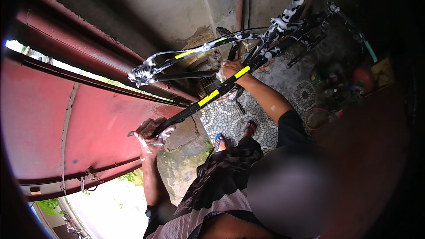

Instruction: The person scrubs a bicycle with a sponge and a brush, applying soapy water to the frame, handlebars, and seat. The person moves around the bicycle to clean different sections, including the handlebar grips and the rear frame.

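A black bicycle frame [178, 117] with bright yellow stickers stretches diagonally before me, white suds clinging to much of it. My left hand [151, 133], streaked with foam, is wrapped round the near tube's lower-left end. Passing beneath that same tube, my right arm reaches inside the frame. My right hand [230, 68] is closed at a thinner inner tube, with foam by its fingertips; part of the hand is hidden. Thick lather covers the frame's far-left end [142, 74] and the upper-right tubes [283, 21].
A red metal gate [102, 128] stands on the left beside a red beam [84, 44]. Mosaic pebble tiles [270, 124] pave the floor under my feet in blue sandals. Cluttered items, including a red round object [362, 81], sit at the right. A concrete wall [177, 4] rises behind.
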`<state>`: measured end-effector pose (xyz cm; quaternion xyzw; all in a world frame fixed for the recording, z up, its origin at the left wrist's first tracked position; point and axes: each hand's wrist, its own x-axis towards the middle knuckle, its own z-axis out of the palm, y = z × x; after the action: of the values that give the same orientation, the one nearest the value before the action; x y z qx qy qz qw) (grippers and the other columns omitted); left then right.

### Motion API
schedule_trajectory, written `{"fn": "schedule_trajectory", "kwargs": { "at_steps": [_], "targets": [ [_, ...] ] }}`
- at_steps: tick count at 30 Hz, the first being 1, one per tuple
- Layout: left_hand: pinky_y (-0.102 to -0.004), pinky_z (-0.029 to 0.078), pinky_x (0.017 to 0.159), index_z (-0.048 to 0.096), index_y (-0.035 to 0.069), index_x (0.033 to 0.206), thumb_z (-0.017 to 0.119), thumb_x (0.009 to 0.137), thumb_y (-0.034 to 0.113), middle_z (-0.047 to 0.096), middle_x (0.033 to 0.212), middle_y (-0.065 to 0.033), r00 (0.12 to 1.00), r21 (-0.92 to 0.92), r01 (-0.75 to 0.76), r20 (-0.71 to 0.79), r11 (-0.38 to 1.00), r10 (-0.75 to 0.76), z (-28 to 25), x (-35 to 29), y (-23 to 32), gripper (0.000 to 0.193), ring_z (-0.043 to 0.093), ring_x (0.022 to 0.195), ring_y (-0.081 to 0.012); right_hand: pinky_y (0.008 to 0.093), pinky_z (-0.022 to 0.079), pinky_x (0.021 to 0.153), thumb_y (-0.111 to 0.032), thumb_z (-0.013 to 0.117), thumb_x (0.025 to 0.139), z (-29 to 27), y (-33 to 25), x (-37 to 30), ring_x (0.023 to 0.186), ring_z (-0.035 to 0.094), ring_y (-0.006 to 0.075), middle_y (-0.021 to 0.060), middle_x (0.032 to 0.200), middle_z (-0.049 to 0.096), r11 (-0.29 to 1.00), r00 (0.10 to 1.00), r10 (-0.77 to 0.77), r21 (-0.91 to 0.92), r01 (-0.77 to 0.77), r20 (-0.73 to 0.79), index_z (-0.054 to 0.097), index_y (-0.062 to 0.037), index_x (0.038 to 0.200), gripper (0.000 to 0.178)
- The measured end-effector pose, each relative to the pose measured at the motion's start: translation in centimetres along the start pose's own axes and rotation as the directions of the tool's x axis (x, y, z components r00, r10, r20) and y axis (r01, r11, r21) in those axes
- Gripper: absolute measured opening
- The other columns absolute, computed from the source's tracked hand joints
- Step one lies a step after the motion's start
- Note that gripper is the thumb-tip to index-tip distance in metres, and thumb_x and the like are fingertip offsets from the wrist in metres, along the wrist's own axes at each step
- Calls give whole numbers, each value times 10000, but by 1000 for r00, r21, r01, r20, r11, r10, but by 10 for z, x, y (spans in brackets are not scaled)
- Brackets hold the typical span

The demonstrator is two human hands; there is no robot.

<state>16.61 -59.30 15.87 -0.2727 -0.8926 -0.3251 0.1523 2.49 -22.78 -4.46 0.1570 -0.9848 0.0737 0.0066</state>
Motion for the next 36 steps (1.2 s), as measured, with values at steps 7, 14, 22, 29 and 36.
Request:
{"fn": "schedule_trajectory", "kwargs": {
  "at_steps": [7, 14, 22, 29, 36],
  "targets": [
    [-363, 553, 624, 783, 59, 919, 868, 814, 197, 770, 844, -85, 1000, 44, -6, 18, 999, 5, -1, 0, -4, 193, 705, 690, -250, 474, 499, 1044, -268, 781, 773, 3, -7, -3, 1233, 644, 359, 223, 1266, 704, 981, 972, 154, 93, -172, 175, 801, -48, 1029, 338],
    [-367, 582, 656, 773, 69, 914, 899, 753, 205, 754, 832, -86, 1000, 17, 19, -18, 1000, -19, 7, 3, -8, 246, 742, 736, -274, 357, 603, 813, -47, 638, 966, -19, -88, 38, 908, 742, 225, 125, 1056, 761, 718, 824, 128, 624, 306, -551, 691, -4, 1209, 252],
    [-357, 574, 637, 782, 66, 912, 894, 753, 191, 753, 814, -91, 999, -8, 37, -35, 999, -37, 7, -2, -9, 231, 740, 703, -260, 384, 530, 869, -147, 655, 947, -23, -80, 74, 910, 700, 245, 67, 984, 754, 490, 953, -56, 823, 287, -299, 696, -67, 1200, 269],
    [-336, 534, 613, 776, 56, 943, 933, 746, 249, 745, 767, -72, 1000, -20, -2, -23, 1000, 2, 5, -3, -10, 317, 694, 646, -222, 302, 522, 653, -189, 677, 959, -50, -125, 149, 745, 638, 112, 13, 895, 713, -377, 906, -423, 908, -184, 8, 741, -84, 1048, 152],
    [-327, 530, 627, 784, 64, 895, 953, 715, 304, 769, 796, -63, 995, 52, 97, -7, 994, -97, -2, -1, 2, 344, 696, 645, -202, 296, 532, 777, -164, 658, 985, -52, -143, 165, 885, 624, 100, 7, 1038, 686, -255, 837, -515, 965, 57, -186, 705, -53, 1172, 223]
  ]
}}
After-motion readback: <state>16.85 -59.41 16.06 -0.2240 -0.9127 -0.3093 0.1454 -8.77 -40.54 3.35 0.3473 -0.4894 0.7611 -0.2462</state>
